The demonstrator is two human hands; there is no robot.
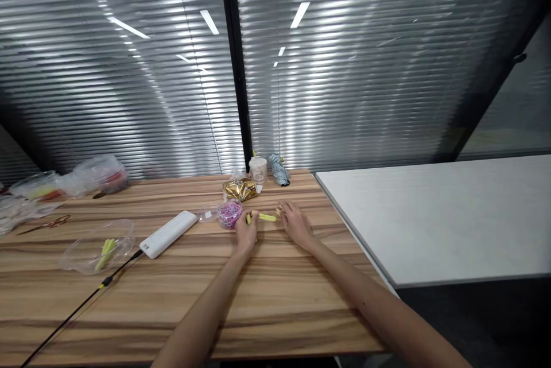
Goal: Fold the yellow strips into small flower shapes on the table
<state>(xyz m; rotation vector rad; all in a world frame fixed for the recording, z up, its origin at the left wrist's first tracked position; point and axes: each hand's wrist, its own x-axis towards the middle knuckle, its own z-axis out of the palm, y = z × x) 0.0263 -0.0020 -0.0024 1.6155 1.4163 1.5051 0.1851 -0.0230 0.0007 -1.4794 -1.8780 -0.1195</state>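
My left hand (247,233) is closed, with thumb and fingers pinching a yellow strip. This flat yellow strip (267,217) points right from the fingertips, and another bit of yellow shows at the left of the thumb. Just past the strip's right end, my right hand (296,224) rests low over the table with its fingers stretched forward and slightly apart. Whether its fingertips touch the strip is too small to tell. Against the left hand's far side stands a round clear tub (229,214) of pink and purple small pieces, its clear lid (208,215) lying to the left.
Behind the tub are a gold foil packet (240,189), a white cup (258,169) and a blue-grey wrapped bundle (279,170). Leftward lie a white power bank (169,234) with a black cable, a clear dish (77,253) holding yellow strips (105,253), scissors (47,224) and plastic containers (101,173).
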